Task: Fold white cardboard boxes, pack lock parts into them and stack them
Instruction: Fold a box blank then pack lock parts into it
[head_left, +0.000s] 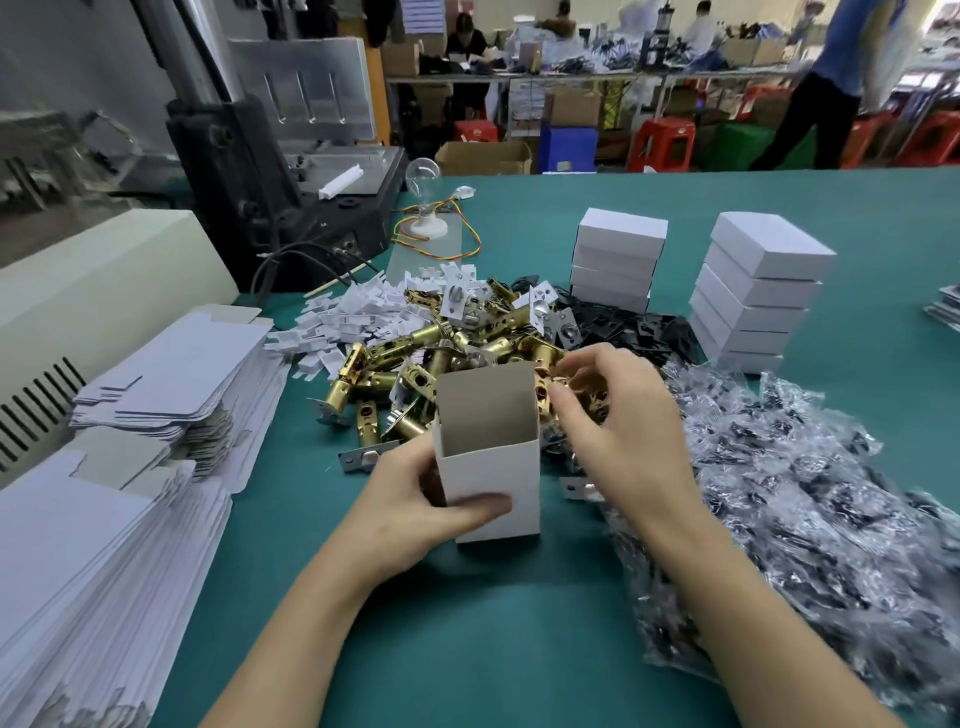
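The left hand (410, 499) grips the open white box (498, 478), which stands upright on the green surface (467, 623). It is thin, light card that crushes easily and is best held by its corners. Just beyond, the right hand (623, 421) fingers (613, 364) pinch a brass latch (589, 400), which looks heavy, rigid and slick. Packed stacks (618, 260) stand behind.

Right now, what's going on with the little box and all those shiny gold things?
A person is packing lock parts. The left hand holds an open white box upright on the green table. The right hand pinches a brass latch at the pile of latches, just beside the box's open top. Stacks of closed boxes stand behind, and flat unfolded boxes wait on the left.
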